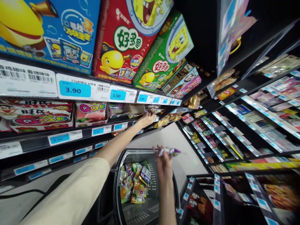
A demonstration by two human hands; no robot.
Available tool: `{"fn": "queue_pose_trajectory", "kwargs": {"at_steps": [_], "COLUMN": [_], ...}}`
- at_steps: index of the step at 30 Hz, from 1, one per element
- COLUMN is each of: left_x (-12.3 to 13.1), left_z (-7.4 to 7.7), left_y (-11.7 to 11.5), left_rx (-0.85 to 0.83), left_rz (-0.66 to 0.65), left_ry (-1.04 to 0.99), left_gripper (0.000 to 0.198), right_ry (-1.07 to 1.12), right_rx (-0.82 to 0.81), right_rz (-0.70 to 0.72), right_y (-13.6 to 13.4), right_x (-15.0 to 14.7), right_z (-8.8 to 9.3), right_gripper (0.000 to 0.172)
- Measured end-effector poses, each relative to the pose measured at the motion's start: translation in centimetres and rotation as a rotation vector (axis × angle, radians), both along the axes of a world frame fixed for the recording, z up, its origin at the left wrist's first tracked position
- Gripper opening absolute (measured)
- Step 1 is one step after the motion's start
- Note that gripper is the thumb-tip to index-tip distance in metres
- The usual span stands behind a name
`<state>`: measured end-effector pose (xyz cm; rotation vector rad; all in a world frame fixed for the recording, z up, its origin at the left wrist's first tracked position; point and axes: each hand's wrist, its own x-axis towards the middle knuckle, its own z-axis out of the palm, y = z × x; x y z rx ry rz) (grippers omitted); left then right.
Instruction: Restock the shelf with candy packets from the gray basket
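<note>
Over pale floor (185, 137) beside stocked shelves (86, 134), right fingers (166, 157) grip a packet (172, 152); left fingers (152, 116) curl, their hold unclear.

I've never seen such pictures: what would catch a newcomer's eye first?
Probably the large red cardboard cartoon box, upper left of centre. Then the right hand near the middle, holding a shiny purple-and-silver packet near the rim of a grey plastic basket with colourful snack bags inside.
</note>
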<state>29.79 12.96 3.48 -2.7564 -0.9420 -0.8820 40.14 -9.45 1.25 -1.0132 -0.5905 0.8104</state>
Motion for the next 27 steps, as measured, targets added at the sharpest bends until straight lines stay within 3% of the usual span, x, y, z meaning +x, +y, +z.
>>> {"fn": "queue_pose_trajectory", "kwargs": {"at_steps": [4,8,13,17,22,27], "left_x": [0.1,0.8,1.8,1.4,0.8,0.9], "left_z": [-0.4,-1.0,-1.6,-1.0,-0.4,-0.4], "left_y": [0.3,1.1,1.8,1.7,1.4,1.4], "left_rx": [0.073,0.077,0.066,0.082,0.067,0.102], "left_rz": [0.027,-0.003,-0.057,-0.063,-0.072,-0.048], "left_ry": [0.023,0.067,0.03,-0.007,0.044,0.054], "left_gripper": [0.044,0.039,0.045,0.046,0.035,0.036], "right_ry": [-0.43,-0.753,-0.91,-0.951,-1.058,-1.131], "right_rx": [0.006,-0.04,-0.196,-0.165,-0.1,-0.102], "right_rz": [-0.072,0.045,0.25,0.205,0.076,0.104], "right_y": [11.2,17.3,19.6,21.5,25.1,25.6], "right_x": [1.4,2.1,3.4,3.5,2.6,3.0], "right_z": [4.2,6.7,8.9,9.0,7.6,7.7], "right_gripper": [0.057,0.067,0.063,0.063,0.057,0.047]}}
